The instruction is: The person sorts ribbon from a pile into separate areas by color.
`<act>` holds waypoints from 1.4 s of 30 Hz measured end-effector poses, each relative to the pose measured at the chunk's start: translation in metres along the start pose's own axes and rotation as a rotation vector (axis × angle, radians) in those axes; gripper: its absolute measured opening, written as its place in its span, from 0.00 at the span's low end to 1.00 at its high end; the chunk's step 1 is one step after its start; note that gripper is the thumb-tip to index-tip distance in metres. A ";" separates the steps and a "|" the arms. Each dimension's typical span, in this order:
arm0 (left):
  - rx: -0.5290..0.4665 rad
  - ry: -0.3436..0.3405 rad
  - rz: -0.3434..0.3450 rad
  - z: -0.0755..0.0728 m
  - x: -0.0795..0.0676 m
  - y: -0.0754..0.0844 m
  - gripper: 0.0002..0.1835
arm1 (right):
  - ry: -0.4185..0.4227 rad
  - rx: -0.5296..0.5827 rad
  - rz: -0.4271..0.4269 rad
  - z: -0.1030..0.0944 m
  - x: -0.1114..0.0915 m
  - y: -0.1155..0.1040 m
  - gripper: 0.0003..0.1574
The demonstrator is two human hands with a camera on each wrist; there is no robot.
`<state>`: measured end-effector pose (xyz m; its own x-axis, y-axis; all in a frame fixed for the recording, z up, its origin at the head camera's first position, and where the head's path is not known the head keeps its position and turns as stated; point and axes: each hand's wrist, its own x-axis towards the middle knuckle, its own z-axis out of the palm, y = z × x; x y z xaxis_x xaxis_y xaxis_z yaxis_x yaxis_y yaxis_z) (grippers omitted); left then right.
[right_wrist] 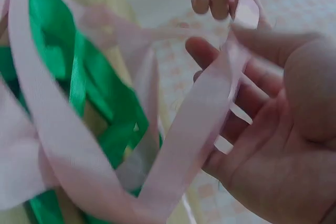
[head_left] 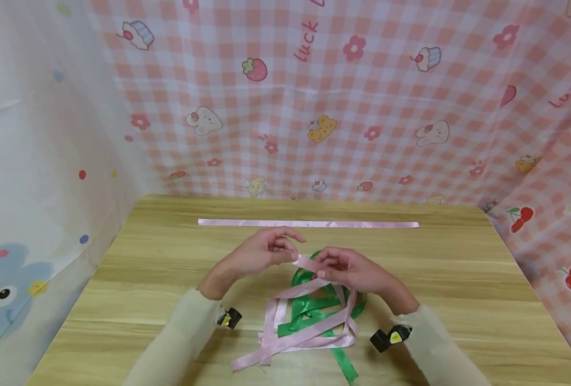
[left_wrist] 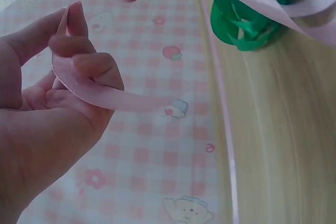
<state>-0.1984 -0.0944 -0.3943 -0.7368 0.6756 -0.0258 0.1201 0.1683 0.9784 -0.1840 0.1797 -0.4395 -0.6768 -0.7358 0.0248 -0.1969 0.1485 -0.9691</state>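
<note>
Both hands hold a pink satin ribbon (head_left: 308, 263) above the table, a short stretch of it running between them. My left hand (head_left: 261, 252) pinches it between thumb and index finger, and in the left wrist view its loose end (left_wrist: 128, 102) crosses the palm and sticks out past the curled fingers. On the other side, my right hand (head_left: 355, 269) grips the ribbon between thumb and fingers. From there the pink length (right_wrist: 181, 135) hangs down toward a loose heap. Within that heap, green ribbon (head_left: 309, 306) lies tangled with folds of pink ribbon.
A separate pink ribbon strip (head_left: 285, 223) lies straight across the back of the wooden table (head_left: 170, 252). Behind the table hangs a pink checked cloth (head_left: 285, 107), with a white printed cloth (head_left: 30, 161) at the left. Small black cameras (head_left: 391, 336) sit at both wrists.
</note>
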 end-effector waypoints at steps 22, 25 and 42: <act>-0.150 0.241 0.137 -0.046 -0.054 0.015 0.14 | 0.060 0.088 -0.117 -0.025 -0.035 -0.045 0.11; -0.102 0.223 0.083 -0.053 -0.061 0.010 0.14 | 0.126 0.103 -0.168 -0.025 -0.037 -0.051 0.11; -0.096 -0.212 0.132 0.015 -0.027 0.011 0.29 | 0.044 0.106 -0.164 0.028 -0.008 -0.089 0.08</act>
<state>-0.1672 -0.1000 -0.3859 -0.5615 0.8244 0.0712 0.1351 0.0064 0.9908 -0.1417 0.1538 -0.3599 -0.6724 -0.7146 0.1931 -0.2332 -0.0432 -0.9715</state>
